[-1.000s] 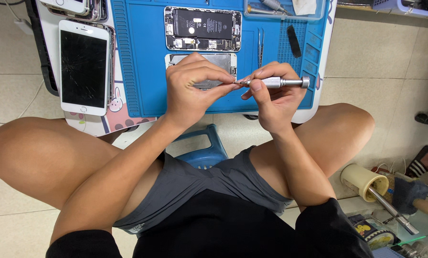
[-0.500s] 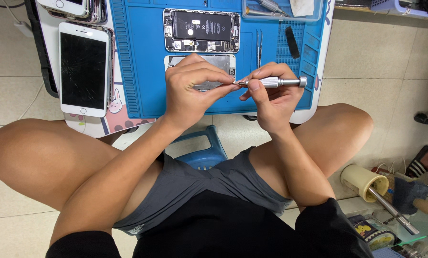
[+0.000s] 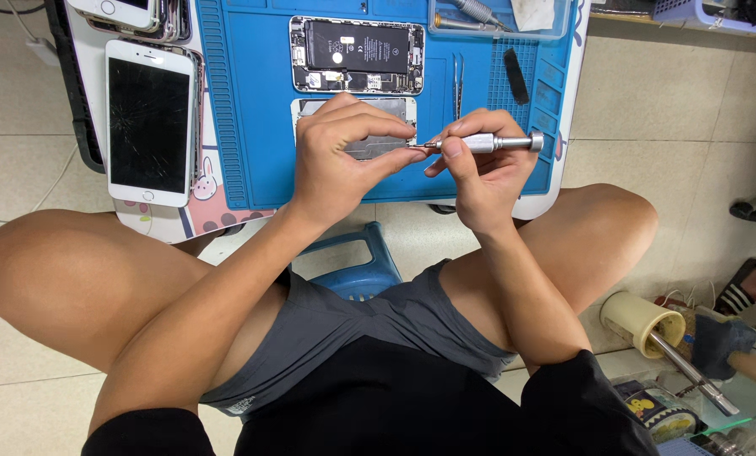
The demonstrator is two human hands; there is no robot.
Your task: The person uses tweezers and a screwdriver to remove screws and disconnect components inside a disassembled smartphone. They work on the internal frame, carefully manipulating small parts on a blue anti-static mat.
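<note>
Screwdriver (image 3: 488, 142) lies horiz. in your right hand (image 3: 479, 173), fingers clamped on its barrel, tip pointing left. Left hand (image 3: 344, 160) fingertips pinch right at that tip, over the metal plate (image 3: 378, 127) on the blue mat (image 3: 251, 101).

Table: small white table (image 3: 555, 190), mostly covered.
Mat: blue work mat (image 3: 251, 127) lies across the table.
On mat: opened phone (image 3: 357, 55), metal plate (image 3: 378, 127), tweezers (image 3: 458, 80), black strip (image 3: 516, 76), clear tray (image 3: 505, 25).
Left of mat: white phone with cracked screen (image 3: 150, 122) on a patterned pad (image 3: 205, 211).
</note>
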